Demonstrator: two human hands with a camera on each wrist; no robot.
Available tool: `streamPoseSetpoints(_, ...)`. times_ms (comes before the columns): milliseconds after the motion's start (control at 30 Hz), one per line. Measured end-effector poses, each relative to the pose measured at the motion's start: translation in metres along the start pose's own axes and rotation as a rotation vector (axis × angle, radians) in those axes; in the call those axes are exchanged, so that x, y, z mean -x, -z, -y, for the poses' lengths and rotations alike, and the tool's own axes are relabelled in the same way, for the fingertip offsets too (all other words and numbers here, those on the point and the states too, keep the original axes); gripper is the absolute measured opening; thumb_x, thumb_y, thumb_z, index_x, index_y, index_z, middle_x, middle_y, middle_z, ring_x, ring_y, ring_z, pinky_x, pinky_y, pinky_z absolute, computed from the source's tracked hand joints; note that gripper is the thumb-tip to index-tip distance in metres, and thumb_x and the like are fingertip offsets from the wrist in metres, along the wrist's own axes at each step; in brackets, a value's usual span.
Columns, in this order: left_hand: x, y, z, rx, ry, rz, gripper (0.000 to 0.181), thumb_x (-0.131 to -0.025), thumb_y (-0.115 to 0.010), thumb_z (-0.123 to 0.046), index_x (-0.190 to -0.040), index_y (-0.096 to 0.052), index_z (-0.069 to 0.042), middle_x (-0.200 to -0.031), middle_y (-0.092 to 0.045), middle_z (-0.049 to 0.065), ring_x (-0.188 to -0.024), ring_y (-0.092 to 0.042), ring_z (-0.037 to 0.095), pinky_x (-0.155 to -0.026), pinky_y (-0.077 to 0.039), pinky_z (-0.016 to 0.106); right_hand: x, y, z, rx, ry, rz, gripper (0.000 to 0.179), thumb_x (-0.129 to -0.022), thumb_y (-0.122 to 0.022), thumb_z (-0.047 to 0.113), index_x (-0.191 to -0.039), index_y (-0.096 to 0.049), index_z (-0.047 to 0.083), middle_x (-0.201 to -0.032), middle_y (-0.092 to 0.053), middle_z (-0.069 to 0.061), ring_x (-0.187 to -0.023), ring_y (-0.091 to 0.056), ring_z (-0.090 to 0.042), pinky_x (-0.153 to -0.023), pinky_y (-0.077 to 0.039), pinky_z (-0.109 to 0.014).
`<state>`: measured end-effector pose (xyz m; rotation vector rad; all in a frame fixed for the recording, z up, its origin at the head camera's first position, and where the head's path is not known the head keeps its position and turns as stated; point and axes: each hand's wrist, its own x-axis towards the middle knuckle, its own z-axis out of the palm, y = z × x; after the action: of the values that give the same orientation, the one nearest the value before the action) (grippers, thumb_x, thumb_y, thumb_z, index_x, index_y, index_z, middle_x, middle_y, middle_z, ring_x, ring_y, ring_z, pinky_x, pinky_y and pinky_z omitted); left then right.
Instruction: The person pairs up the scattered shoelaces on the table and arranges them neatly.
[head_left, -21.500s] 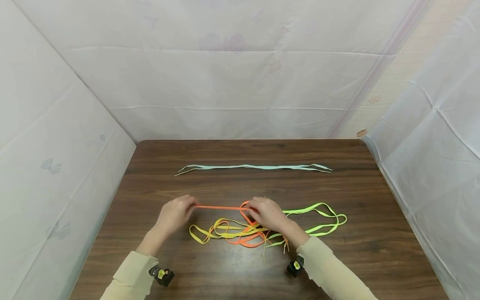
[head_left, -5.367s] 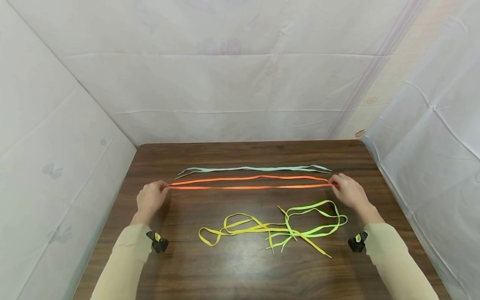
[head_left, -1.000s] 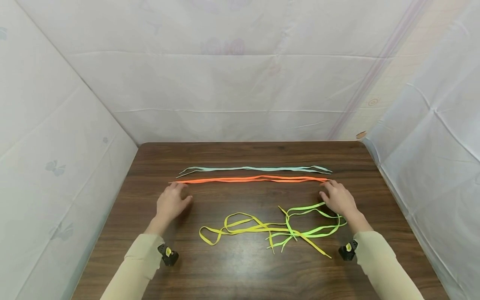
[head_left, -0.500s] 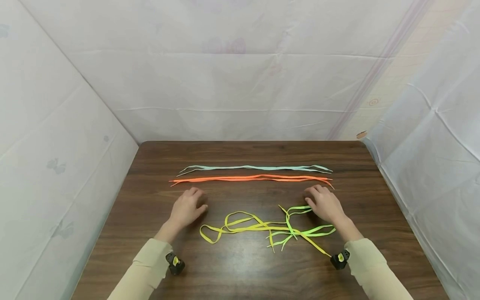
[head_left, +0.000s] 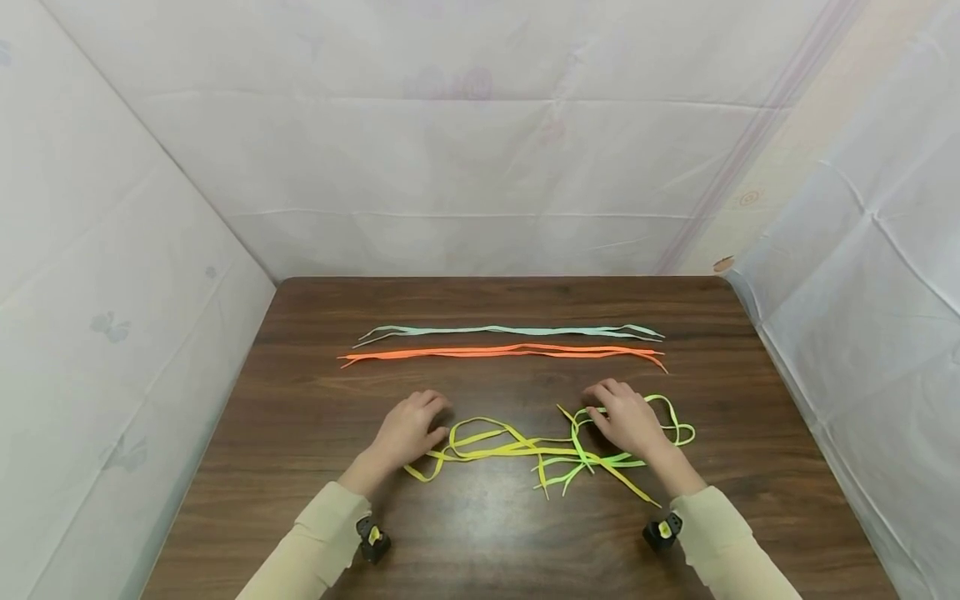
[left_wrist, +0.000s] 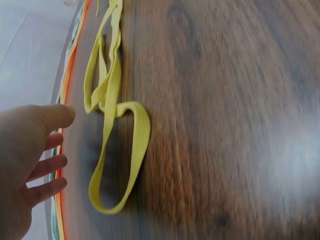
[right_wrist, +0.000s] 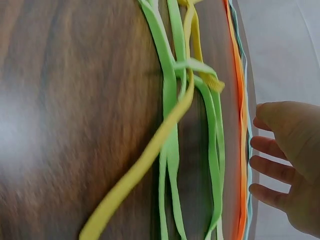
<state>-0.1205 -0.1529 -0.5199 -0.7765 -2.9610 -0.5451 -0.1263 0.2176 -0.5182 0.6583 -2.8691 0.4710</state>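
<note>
A loosely looped yellow shoelace (head_left: pixel 510 451) lies at the middle of the table, crossing a green shoelace (head_left: pixel 562 477) on its right. My left hand (head_left: pixel 408 429) hovers beside the yellow lace's left loops, fingers relaxed and holding nothing. Over the green lace's loops is my right hand (head_left: pixel 626 421), its fingers loosely bent with nothing in them; it hides part of that lace. In the left wrist view the thumb and fingers stand apart next to the yellow loop (left_wrist: pixel 142 130). The right wrist view shows the fingers spread beside the green strands (right_wrist: pixel 215 145).
Beyond the hands, an orange shoelace (head_left: pixel 480 352) lies stretched left to right across the table (head_left: pixel 480 550). Parallel behind it is a pale mint shoelace (head_left: pixel 450 331). Light cloth walls (head_left: pixel 480 183) border the table at the back and both sides.
The orange shoelace, earlier pulled from the tangle and held stretched at both ends, now lies released below the mint one. Since then both hands have moved inward and nearer, toward the yellow and green laces.
</note>
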Motion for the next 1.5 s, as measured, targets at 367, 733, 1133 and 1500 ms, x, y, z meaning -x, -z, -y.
streamPoseSetpoints(367, -0.012, -0.013, -0.011, -0.071, 0.027, 0.009, 0.029, -0.077, -0.073, -0.025, -0.103, -0.066, -0.012, -0.095, -0.06, 0.002, -0.083, -0.057, 0.018, -0.071, -0.049, 0.034, 0.001, -0.011, 0.029, 0.001, 0.127, 0.0, 0.023, -0.081, -0.07, 0.018, -0.102, -0.066, 0.012, -0.099, -0.062, -0.003, -0.088, -0.059, -0.023, -0.069, -0.049, -0.039)
streamPoseSetpoints(733, -0.025, -0.02, -0.022, -0.101, 0.081, 0.043, 0.014, -0.076, -0.073, -0.023, -0.079, -0.062, -0.016, -0.074, -0.051, -0.004, -0.062, -0.048, 0.01, -0.052, -0.041, 0.026, 0.006, -0.016, 0.055, 0.004, 0.189, 0.022, 0.016, -0.08, -0.07, 0.02, -0.094, -0.065, 0.016, -0.087, -0.058, 0.003, -0.077, -0.053, -0.014, -0.066, -0.046, -0.032)
streamPoseSetpoints(1133, -0.028, -0.017, -0.029, -0.069, 0.102, -0.002, 0.019, -0.082, -0.066, -0.014, -0.069, -0.052, -0.016, -0.062, -0.047, -0.008, -0.051, -0.04, 0.007, -0.045, -0.033, 0.023, 0.014, -0.033, 0.067, 0.066, 0.256, 0.057, 0.013, -0.081, -0.069, 0.022, -0.091, -0.062, 0.018, -0.084, -0.056, 0.004, -0.075, -0.052, -0.015, -0.064, -0.045, -0.034)
streamPoseSetpoints(1500, -0.028, 0.007, -0.034, -0.006, 0.139, -0.104, 0.014, -0.081, -0.068, -0.013, -0.074, -0.056, -0.018, -0.066, -0.055, -0.008, -0.052, -0.044, 0.006, -0.046, -0.037, 0.024, 0.014, -0.04, 0.066, 0.122, 0.267, 0.006, 0.014, -0.08, -0.069, 0.018, -0.078, -0.056, 0.018, -0.073, -0.05, 0.005, -0.066, -0.045, -0.012, -0.057, -0.034, -0.027)
